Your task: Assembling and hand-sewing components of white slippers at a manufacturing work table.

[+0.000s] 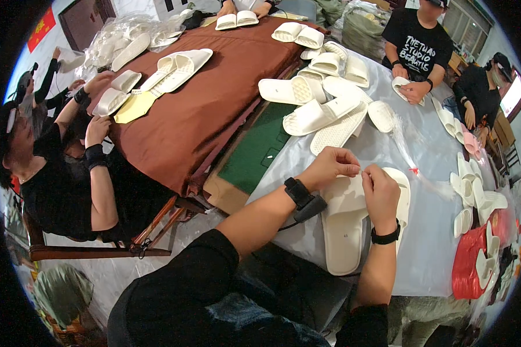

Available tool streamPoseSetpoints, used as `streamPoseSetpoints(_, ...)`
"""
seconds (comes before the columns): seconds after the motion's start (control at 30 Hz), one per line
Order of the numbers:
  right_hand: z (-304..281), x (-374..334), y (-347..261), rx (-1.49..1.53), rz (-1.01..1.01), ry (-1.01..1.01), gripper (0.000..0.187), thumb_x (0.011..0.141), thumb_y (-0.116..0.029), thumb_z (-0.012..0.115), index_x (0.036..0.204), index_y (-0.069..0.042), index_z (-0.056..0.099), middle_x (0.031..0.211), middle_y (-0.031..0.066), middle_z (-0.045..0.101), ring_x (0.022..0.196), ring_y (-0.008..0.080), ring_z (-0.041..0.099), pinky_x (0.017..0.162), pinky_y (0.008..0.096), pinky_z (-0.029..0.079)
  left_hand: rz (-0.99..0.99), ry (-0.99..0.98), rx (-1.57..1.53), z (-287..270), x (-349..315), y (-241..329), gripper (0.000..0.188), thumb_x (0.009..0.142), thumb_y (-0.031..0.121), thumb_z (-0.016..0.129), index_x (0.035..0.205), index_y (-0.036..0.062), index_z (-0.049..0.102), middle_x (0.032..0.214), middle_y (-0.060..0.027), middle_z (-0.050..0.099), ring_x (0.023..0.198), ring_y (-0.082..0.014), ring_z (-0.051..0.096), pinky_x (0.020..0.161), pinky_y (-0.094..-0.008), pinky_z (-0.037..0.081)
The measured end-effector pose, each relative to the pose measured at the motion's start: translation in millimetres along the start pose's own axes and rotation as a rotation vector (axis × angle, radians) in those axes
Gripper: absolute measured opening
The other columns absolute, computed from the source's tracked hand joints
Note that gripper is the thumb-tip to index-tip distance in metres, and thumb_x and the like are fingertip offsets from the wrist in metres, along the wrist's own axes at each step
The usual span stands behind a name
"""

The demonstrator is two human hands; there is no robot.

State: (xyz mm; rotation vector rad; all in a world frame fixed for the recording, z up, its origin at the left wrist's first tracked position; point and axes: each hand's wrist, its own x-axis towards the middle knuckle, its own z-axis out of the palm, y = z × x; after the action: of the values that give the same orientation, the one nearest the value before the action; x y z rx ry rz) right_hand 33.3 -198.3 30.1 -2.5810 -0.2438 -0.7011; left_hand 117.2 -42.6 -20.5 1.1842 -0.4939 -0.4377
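Currently, the near cream slipper (342, 243) lies at six o'clock from the left hand (337, 162) and eight from the closer right hand (382, 194) — long axis roughly twelve-to-six — both hands' fingertips drawn together, on what I cannot tell.

Both hands (382, 194) abv wht slippers (342, 243) on tbl (425, 254)

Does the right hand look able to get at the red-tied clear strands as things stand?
Probably yes: the clear strands lie on the table just beyond the right hand, their red tie uncovered. That hand is curled in a pinch, so it would likely have to open.
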Motion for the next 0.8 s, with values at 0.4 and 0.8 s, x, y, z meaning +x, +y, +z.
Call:
streamPoseSetpoints(0.4, -3.0, -0.9, -4.0, 0.026, -0.021, -0.017, 0.007, 0.087, -0.012, 0.061, 0.084, -0.007, 0.057, 0.073, 0.0123, 0.061, 0.069, 0.0334, 0.060, 0.059, 0.0439, 0.045, -0.036, -0.009, -0.007, 1.1, 0.0, 0.0, 0.012, 0.083, 0.012, 0.075, 0.087, 0.0036, 0.066, 0.079, 0.0000, 0.065, 0.070, -0.0079, 0.059, 0.064, -0.0218, 0.047)
streamPoseSetpoints(0.8, -4.6, -0.9, -3.9, 0.019, -0.031, -0.012, 0.007, 0.087, -0.012, 0.061, 0.084, -0.006, 0.057, 0.075, 0.0115, 0.060, 0.070, 0.0328, 0.060, 0.060, 0.0430, 0.045, -0.038, -0.039, -0.074, -0.8, 0.9, -3.3, 0.014, 0.084, 0.012, 0.074, 0.091, 0.0035, 0.065, 0.083, -0.0004, 0.064, 0.075, -0.0083, 0.059, 0.070, -0.0227, 0.049)
